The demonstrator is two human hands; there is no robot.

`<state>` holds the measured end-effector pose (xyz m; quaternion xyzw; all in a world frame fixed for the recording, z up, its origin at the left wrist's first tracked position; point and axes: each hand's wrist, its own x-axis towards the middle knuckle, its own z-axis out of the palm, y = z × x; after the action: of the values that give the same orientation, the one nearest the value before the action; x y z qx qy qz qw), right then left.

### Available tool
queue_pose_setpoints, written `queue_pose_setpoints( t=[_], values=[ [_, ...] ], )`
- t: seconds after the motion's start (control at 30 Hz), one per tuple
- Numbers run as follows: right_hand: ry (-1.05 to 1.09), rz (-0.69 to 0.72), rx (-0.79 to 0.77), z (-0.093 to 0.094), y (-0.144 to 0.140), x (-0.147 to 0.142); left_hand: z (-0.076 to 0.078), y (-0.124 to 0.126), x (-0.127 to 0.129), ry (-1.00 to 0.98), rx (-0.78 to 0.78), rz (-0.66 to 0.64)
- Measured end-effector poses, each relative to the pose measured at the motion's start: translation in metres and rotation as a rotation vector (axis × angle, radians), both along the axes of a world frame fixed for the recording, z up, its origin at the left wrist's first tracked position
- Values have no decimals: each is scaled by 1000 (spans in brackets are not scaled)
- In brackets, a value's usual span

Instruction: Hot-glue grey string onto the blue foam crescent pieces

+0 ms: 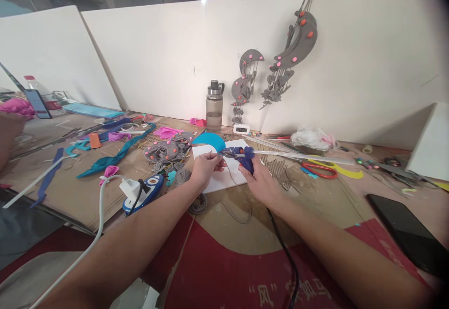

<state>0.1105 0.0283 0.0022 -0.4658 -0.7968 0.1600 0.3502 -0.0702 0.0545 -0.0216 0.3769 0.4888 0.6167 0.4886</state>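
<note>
My right hand (261, 183) grips a blue glue gun (242, 155) with a clear glue stick sticking out to the right; its nozzle points left. My left hand (205, 168) pinches a teal crescent-shaped foam piece (209, 141) right at the nozzle tip. Both are held over a white sheet (224, 178) lying on the cardboard-covered table (315, 197). A grey cord (238, 206) loops on the table below my hands, and the gun's black cable (284, 253) runs back toward me.
Grey felt ornaments with pink dots (168, 152) lie left of the sheet; similar ones hang on the white wall (294, 47). A water bottle (214, 105), red scissors (321, 169), a black phone (407, 234), a blue power strip (145, 194) and teal strips (112, 157) surround them.
</note>
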Motion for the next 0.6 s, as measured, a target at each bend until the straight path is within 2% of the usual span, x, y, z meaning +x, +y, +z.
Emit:
queue_pose_setpoints(
  t=[0.27, 0.6],
  values=[
    [8, 17, 35, -4, 2, 0, 0, -1, 0, -6, 6, 10],
    [-27, -13, 13, -1, 1, 0, 2, -2, -1, -17, 28, 43]
  ],
)
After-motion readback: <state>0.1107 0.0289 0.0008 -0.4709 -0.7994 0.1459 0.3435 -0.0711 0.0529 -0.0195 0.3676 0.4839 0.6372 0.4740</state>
